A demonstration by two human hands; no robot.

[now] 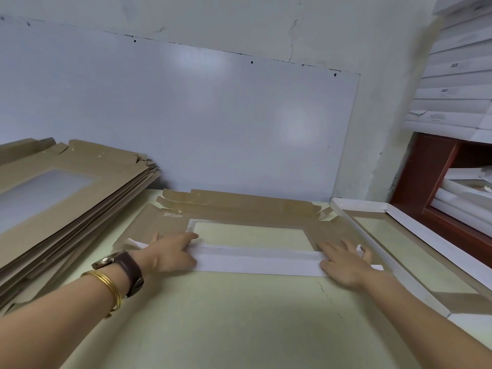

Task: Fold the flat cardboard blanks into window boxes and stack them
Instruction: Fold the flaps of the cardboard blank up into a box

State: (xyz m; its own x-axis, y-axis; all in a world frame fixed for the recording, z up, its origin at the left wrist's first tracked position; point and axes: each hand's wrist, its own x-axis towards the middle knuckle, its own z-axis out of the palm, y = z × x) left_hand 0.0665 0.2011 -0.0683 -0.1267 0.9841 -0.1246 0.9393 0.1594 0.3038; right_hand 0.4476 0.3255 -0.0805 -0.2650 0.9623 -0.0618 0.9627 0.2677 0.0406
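A brown cardboard blank (247, 213) with a clear window lies flat on the pale table (239, 320) in front of me. Its near flap (258, 262) is folded over, white side up. My left hand (170, 253) presses flat on the flap's left end, fingers stretched toward the window corner. My right hand (346, 262) presses on the flap's right end with fingers spread. A pile of flat brown blanks (61, 203) lies at the left. A folded window box (415, 251) with white walls sits to the right.
A white board (186, 115) leans against the wall behind the table. At the far right, white folded boxes (458, 83) are stacked on a red-brown wooden shelf (431, 166), with more inside it.
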